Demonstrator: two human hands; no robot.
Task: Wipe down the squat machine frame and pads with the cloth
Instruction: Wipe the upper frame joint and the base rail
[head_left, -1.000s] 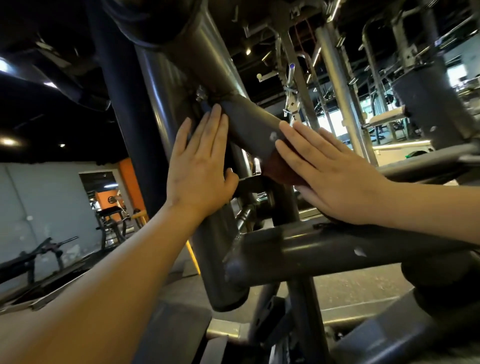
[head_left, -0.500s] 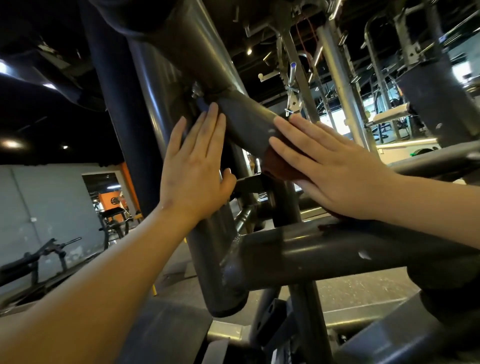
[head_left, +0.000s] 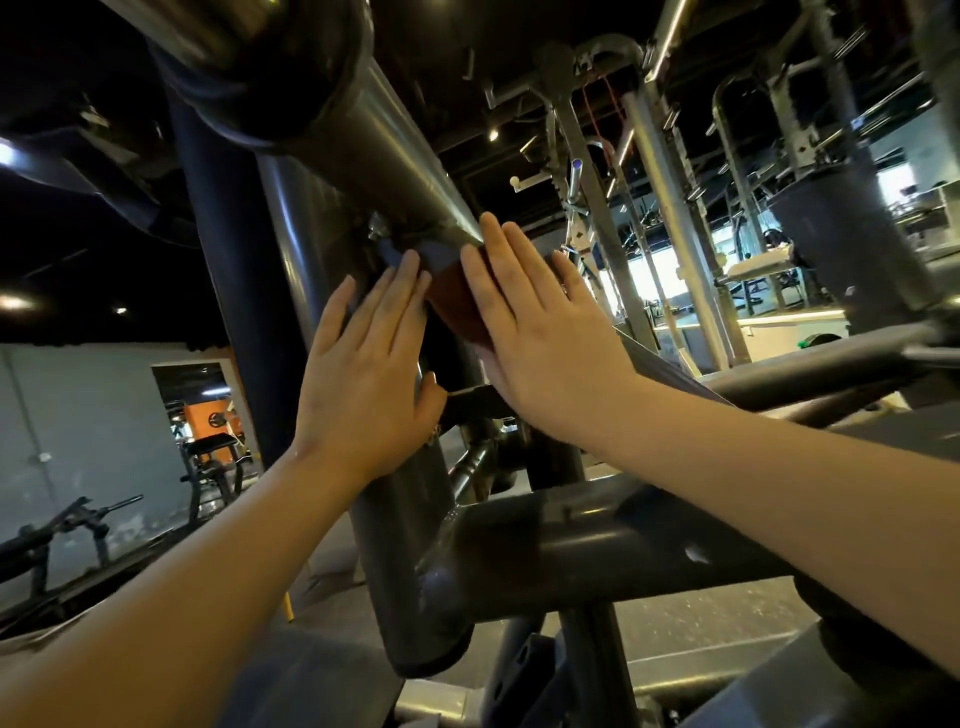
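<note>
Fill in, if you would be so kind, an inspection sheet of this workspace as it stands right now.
Surface: squat machine frame, dark grey tubes; a diagonal tube meets an upright post at a joint.
Job's things: reddish-brown cloth, pressed on the diagonal tube just below the joint.
Clutter: nothing seen.
Grips: left hand lies flat on the upright post, fingers straight; right hand lies flat, pressing the cloth to the tube.
Cables: what looks like a thin red cord high on the rack behind.
Surroundings: bench machine in a doorway, grey wall, bright windows at the right.
</note>
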